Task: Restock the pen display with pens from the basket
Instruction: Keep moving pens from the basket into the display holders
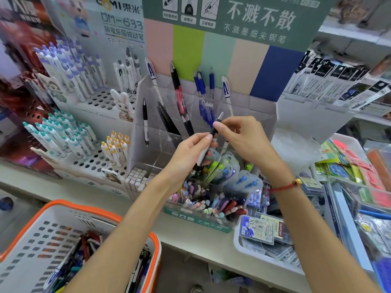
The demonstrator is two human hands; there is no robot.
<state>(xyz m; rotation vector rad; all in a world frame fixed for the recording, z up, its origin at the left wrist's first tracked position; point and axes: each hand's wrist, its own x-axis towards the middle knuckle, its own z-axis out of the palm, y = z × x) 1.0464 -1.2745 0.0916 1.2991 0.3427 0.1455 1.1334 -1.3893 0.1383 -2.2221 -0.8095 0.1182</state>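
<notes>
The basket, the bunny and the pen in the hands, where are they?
basket (50, 208): head view, orange rim, lower left.
bunny (122, 102): head view, its face.
pen (214, 130): head view, black barrel between both hands.

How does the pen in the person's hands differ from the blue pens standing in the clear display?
The held pen is black and white; the blue pens are blue. The held pen is pinched by the left hand and right hand; the blue pens stand untouched in the clear display. Both point silver tips upward.
</notes>
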